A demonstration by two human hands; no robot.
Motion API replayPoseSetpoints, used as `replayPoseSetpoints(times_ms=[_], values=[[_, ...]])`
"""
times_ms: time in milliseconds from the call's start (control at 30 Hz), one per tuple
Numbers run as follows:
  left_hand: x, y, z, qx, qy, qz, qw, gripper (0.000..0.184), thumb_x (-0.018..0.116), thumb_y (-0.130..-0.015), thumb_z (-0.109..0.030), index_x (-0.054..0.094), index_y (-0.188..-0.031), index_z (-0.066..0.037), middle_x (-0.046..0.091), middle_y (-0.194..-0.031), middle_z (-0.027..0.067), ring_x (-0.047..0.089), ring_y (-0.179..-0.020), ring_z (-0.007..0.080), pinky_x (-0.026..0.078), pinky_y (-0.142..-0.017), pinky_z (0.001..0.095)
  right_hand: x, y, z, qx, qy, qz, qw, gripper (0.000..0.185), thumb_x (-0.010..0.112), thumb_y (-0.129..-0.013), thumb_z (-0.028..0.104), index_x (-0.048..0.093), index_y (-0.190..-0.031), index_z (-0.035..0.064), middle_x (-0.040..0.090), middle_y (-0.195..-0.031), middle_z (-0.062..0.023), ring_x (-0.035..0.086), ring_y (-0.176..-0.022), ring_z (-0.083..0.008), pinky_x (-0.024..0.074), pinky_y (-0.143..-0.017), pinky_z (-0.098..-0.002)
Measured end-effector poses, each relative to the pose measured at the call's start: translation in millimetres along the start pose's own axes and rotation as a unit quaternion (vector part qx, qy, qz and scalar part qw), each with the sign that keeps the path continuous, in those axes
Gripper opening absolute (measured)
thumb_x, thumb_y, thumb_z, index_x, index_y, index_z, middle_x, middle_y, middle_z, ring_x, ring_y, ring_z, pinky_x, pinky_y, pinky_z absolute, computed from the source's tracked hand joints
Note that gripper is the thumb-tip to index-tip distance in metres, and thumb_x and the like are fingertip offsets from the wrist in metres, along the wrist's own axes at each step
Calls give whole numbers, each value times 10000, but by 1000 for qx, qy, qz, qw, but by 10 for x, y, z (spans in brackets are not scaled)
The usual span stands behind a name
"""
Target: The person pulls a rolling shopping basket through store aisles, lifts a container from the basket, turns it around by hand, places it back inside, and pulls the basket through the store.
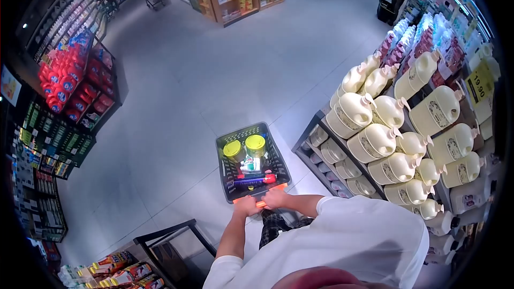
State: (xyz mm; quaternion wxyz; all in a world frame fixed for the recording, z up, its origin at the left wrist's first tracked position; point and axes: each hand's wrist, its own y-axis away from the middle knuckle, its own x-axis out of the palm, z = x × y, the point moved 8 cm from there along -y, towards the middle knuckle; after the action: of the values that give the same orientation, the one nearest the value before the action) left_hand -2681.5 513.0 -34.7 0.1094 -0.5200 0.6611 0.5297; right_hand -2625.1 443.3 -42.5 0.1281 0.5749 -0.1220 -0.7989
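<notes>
Gripping orange handle (261,203), bare hands (261,204), dark perforated basket (287,167), round yellow lids (255,142)

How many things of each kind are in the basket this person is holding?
Yellow-lidded tubs: 2
White-and-green packet: 1
Total: 3, leaving out the red and blue things near the handle, too blurred to count.

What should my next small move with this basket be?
I'd probably push the basket gently forward: your left hand and right hand are both on its orange handle, and the floor ahead looks open, while cream pump bottles stand close on the right.
</notes>
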Motion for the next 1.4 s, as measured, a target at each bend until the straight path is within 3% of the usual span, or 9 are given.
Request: replayPoseSetpoints(times_ms=[167, 567, 667, 800, 967, 1233, 1267, 1400], values=[[-387, -347, 288, 23, 21, -30, 999, 444, 663, -715, -484, 718, -878, -75, 689, -888, 184, 666, -854, 346, 538, -777, 438, -265, -378, -250, 23, -8, 4, 1000, 367, 635, -774, 430, 642, -783, 63, 658, -689, -153, 670, -671, -335, 544, -647, -457], [-1488, -1143, 627, 83, -60, -66, 993, 412, 689, -692, -455, 721, -830, -68, 684, -798, 180, 670, -794, 360, 543, -749, 448, -932, -1155, -1001, 99, -56, -102, 988, 278, 685, -741, 365, 654, -758, 90, 657, -672, -122, 663, -645, -320, 534, -610, -443], [-1660, -1470, 784, 91, -57, -64, 992, 404, 692, -688, -454, 721, -808, -69, 685, -794, 177, 671, -781, 357, 545, -738, 445, -1076, -1336, -1222, 80, -65, -133, 986, 293, 671, -753, 362, 632, -788, 73, 646, -650, -126, 656, -624, -337, 528, -598, -454], [-2010, -1793, 860, 72, -85, -8, 994, 441, 666, -706, -478, 715, -897, -83, 695, -884, 171, 670, -857, 341, 539, -776, 440, -1351, -1597, -1512, 110, -71, -141, 981, 250, 679, -717, 317, 653, -728, 68, 657, -671, -117, 661, -636, -318, 534, -606, -440], [-2308, -2342, 1068, 53, -141, 69, 986, 498, 622, -737, -511, 693, -1025, -111, 692, -1000, 158, 654, -969, 322, 523, -840, 431, -1752, -1875, -1926, 117, -102, -132, 979, 240, 642, -775, 320, 667, -744, 83, 666, -694, -123, 671, -667, -327, 545, -625, -446], [-2939, -3025, 1144, 97, -203, 67, 972, 595, 540, -765, -634, 714, -980, -107, 696, -990, 155, 658, -962, 330, 527, -850, 420, -2023, -2338, -2583, 130, -128, -138, 973, 231, 654, -758, 275, 684, -714, 51, 680, -717, -126, 683, -678, -318, 558, -628, -432], [-3010, -3090, 1158, 72, -204, 91, 972, 548, 553, -761, -579, 729, -956, -97, 689, -1056, 140, 644, -1026, 306, 507, -894, 391, -2103, -2368, -2656, 134, -134, -137, 972, 226, 655, -757, 272, 685, -717, 52, 679, -717, -128, 682, -675, -317, 557, -626, -432], [-3310, -3371, 1135, 106, -206, 75, 970, 554, 550, -764, -583, 722, -947, -89, 695, -1008, 156, 658, -983, 316, 521, -870, 403, -2349, -2476, -2951, 142, -144, -143, 969, 230, 654, -758, 278, 692, -735, 52, 680, -723, -130, 675, -655, -313, 555, -614, -428]])
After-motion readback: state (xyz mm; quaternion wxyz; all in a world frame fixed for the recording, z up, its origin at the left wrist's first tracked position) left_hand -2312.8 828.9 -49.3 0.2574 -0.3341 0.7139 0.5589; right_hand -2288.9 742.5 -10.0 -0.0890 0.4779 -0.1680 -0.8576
